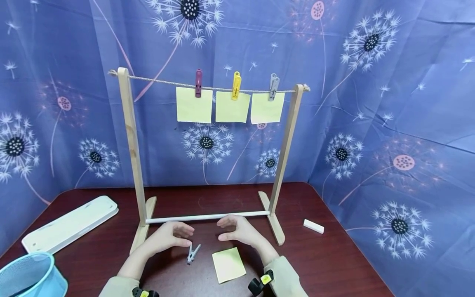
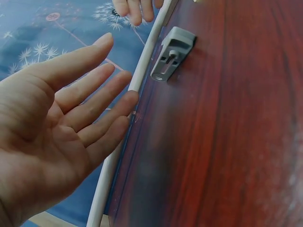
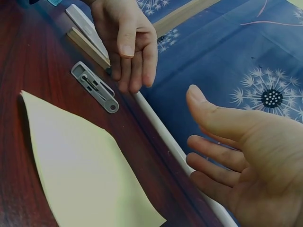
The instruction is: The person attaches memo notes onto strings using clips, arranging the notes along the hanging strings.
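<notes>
My left hand (image 1: 168, 237) hovers over the table with relaxed fingers and holds nothing. Closest to it is a grey clothespin (image 1: 193, 253) lying on the table, also seen in the left wrist view as a grey clip (image 2: 173, 53). Facing it, my right hand (image 1: 240, 232) hangs loosely bent with nothing in it. In front of that hand lies a yellow sticky note (image 1: 229, 265), large in the right wrist view. Three more notes hang from a rope (image 1: 159, 81), held by a dark red clothespin (image 1: 198, 83), a yellow clothespin (image 1: 236, 85) and a grey clothespin (image 1: 273, 87).
A wooden frame (image 1: 132, 140) with a white lower bar (image 1: 208, 217) carries the rope. At left lie a white case (image 1: 70, 225) and a blue mesh basket (image 1: 55, 280). A small white block (image 1: 313, 226) sits at right. Patterned blue cloth surrounds the table.
</notes>
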A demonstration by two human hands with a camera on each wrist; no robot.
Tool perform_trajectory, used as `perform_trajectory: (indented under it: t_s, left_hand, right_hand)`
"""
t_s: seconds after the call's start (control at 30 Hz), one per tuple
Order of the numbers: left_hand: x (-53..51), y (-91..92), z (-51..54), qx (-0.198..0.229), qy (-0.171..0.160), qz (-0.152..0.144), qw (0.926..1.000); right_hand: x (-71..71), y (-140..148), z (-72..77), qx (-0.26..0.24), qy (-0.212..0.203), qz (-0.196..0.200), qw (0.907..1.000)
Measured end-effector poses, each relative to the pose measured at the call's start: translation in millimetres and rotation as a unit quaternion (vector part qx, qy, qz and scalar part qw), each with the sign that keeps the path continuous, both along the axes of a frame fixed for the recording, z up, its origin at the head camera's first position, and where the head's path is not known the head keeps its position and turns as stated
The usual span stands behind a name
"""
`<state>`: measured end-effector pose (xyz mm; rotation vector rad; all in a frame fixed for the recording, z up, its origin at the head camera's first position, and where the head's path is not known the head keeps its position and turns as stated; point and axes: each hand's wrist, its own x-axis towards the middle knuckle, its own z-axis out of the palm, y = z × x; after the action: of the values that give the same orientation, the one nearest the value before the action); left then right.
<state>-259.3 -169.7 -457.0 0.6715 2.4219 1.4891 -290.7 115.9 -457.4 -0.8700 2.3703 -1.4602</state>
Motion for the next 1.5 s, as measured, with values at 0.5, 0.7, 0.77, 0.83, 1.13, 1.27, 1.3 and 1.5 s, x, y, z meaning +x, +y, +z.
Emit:
perform_trajectory:
  t_s: [0.5,0.7,0.77,0.83,1.13,1.27,1.3,1.5]
  left_hand:
    - [6.3,13.5,-2.6,-0.062,0.003,0.078,0.995]
    - [12.6,19.2,0.6,-0.088,-0.023,0.148,0.9848]
    - [14.9,21.3,1.0,-0.098,-0.025,0.159,0.982]
    - [17.1,23.5,1.4,-0.11,-0.026,0.169,0.9791]
    - [21.4,36.0,4.6,-0.16,-0.026,0.18,0.9704]
    - [21.1,38.6,2.5,-0.169,-0.023,0.188,0.9673]
    - [20.9,38.9,1.9,-0.168,-0.023,0.19,0.967]
    - [20.1,39.5,0.0,-0.159,-0.03,0.185,0.9692]
  right_hand:
    - [1.6,5,2.3,0.087,-0.004,0.062,0.9942]
    - [3.3,3,1.9,0.131,-0.001,0.08,0.9882]
    - [4.3,2,1.1,0.145,0.011,0.081,0.9861]
    - [5.3,2,0.2,0.157,0.027,0.085,0.9835]
    - [10.8,-1,2.0,0.196,0.062,0.107,0.9727]
    - [11.6,-3,2.4,0.211,0.076,0.124,0.9665]
    - [11.6,-4,2.3,0.215,0.081,0.13,0.9645]
    - [12.7,-5,2.6,0.235,0.097,0.147,0.9559]
